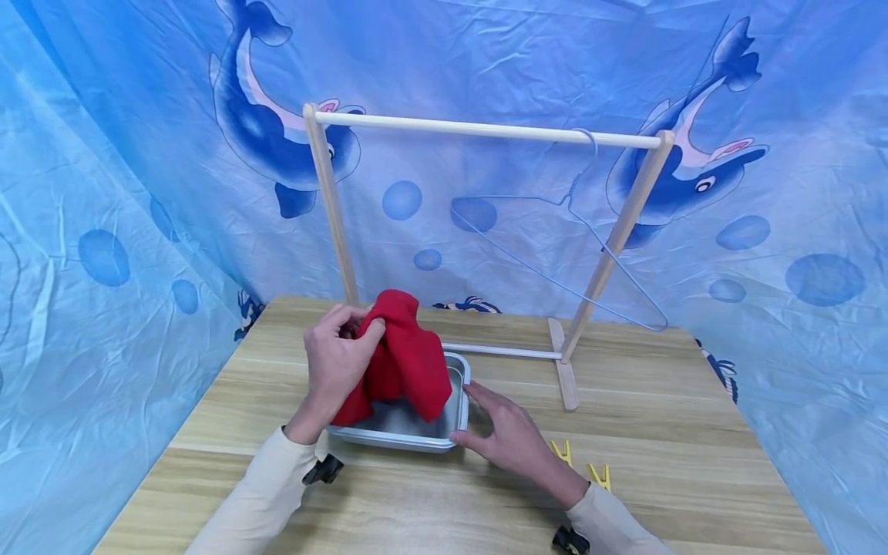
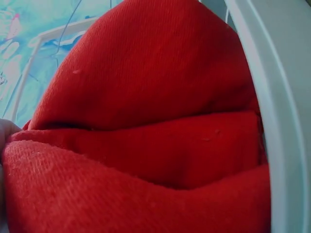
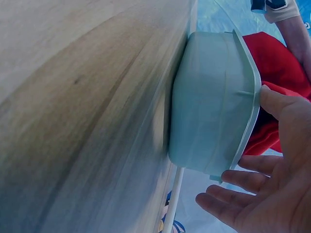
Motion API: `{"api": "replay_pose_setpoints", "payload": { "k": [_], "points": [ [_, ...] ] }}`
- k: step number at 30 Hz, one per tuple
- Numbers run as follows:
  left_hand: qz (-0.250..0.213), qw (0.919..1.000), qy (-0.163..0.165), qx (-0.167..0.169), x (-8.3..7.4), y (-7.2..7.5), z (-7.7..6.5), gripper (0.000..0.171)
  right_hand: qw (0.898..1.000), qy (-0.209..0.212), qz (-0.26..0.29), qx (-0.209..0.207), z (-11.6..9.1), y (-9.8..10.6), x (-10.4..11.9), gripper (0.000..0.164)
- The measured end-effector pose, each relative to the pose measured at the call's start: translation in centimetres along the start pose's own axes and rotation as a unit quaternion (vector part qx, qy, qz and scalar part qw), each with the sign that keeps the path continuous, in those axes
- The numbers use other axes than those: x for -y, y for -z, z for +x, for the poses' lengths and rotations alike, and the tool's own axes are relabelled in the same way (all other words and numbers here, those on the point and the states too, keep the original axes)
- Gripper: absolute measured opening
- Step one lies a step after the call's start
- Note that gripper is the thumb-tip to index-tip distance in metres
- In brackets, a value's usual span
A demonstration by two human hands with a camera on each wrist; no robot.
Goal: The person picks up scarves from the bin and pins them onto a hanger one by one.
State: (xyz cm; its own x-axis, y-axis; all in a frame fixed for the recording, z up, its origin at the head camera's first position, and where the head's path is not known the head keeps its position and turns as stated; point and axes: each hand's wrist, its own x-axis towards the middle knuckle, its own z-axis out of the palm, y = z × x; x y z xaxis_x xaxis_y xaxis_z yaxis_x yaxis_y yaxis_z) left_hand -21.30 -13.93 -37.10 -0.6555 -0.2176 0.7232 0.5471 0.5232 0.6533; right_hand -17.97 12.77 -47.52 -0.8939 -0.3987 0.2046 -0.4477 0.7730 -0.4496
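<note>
In the head view, my left hand (image 1: 336,351) pinches a piece of red knit cloth (image 1: 419,362) between thumb and fingers, lifting its upper part above a pale plastic basin (image 1: 398,441). Lower folds of the cloth hang inside the basin. Close up, the red cloth (image 2: 146,73) fills most of the left wrist view beside the basin's rim (image 2: 277,97). My right hand (image 1: 509,435) rests against the basin's right rim with thumb and fingers spread. The right wrist view shows those fingers mostly straight at the rim of the basin (image 3: 214,102).
Behind the basin stands a wooden rack with a white top rail (image 1: 451,127). A thin wire hanger (image 1: 569,200) hangs from the rail's right part. Yellow clothespins (image 1: 600,476) lie by my right forearm on the wooden table (image 1: 659,432). Blue dolphin-printed sheeting (image 1: 430,69) surrounds it.
</note>
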Motion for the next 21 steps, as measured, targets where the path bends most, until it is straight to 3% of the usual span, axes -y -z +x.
{"api": "replay_pose_setpoints", "payload": {
  "k": [8, 12, 15, 19, 21],
  "points": [
    [-0.034, 0.9988, -0.017, -0.030, -3.7, 1.0, 0.8, 0.005, 1.000, -0.007, 0.005, 0.001, 0.2, 0.2, 0.2, 0.088],
    [-0.044, 0.9985, -0.020, -0.026, -2.6, 1.0, 1.2, 0.004, 1.000, 0.006, 0.004, -0.011, 0.2, 0.2, 0.1, 0.087],
    [-0.051, 0.9984, -0.018, -0.016, -3.1, 1.3, 1.5, 0.003, 1.000, 0.016, 0.007, -0.025, 0.2, 0.5, 0.1, 0.086],
    [-0.055, 0.9985, -0.003, -0.003, -5.3, 1.9, 1.9, 0.004, 0.998, 0.032, 0.020, -0.048, 0.1, 1.4, 0.2, 0.079],
    [-0.055, 0.9985, 0.003, 0.000, -5.5, 2.0, 2.2, 0.004, 0.997, 0.036, 0.026, -0.061, 0.0, 2.0, 0.2, 0.074]
  ]
}}
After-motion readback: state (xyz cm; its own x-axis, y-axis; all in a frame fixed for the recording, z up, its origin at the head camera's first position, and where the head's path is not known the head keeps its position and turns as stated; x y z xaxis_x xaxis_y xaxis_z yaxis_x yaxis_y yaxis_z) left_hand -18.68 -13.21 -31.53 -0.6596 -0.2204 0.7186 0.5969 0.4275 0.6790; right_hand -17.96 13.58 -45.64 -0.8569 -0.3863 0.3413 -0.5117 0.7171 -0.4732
